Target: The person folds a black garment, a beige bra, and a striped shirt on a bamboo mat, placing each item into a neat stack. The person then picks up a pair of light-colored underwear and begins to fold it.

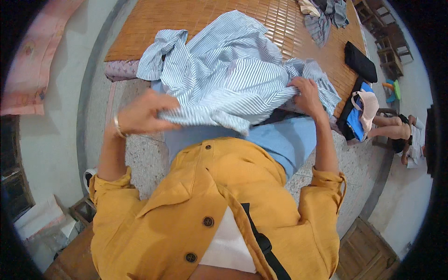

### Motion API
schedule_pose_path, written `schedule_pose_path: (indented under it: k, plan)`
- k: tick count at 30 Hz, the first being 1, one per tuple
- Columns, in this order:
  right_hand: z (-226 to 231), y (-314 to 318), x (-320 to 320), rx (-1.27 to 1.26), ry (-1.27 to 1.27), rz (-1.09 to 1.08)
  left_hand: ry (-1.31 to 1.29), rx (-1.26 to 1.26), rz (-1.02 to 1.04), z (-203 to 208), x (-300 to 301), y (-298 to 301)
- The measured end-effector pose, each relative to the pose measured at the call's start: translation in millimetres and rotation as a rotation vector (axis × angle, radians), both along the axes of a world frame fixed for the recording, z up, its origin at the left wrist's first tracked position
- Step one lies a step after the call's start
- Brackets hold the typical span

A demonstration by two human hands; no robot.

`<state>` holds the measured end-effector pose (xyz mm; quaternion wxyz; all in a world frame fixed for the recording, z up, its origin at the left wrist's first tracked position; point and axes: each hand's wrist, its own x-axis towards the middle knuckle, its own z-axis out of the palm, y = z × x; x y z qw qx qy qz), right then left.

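A blue-and-white striped shirt [219,70] lies crumpled over the near edge of the bed mat and across my lap, one sleeve spread to the left. My left hand [148,112], slightly blurred, is closed on the shirt's near left edge and lifts it a little. At the shirt's right side my right hand [307,94] pinches the cloth, its fingertips partly hidden in the folds. The shirt's underside is out of sight.
The shirt lies partly on a brown bamboo mat [154,18]. Several crumpled clothes [322,18] lie at its far right, near a black folded item [360,62]. A beige bra [367,108] rests on blue and black cloth at the right edge. Another person [396,130] sits beyond.
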<state>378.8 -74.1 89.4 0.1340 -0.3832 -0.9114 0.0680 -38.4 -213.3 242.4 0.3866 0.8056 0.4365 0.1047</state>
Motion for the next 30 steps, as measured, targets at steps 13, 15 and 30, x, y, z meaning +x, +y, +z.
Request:
schedule_pose_path:
  k: [13, 15, 30]
  plan:
    - [124, -7, -37, -0.492, 0.549, 0.090, -0.943, 0.135, 0.411, 3, -103, -42]
    - [111, -15, -37, -0.672, 0.444, 0.129, -0.847, -0.230, 0.291, -27, -148, -72]
    - [57, 21, 10, -0.226, 0.364, -0.266, -0.063, -0.789, 0.143, -101, -95, -66]
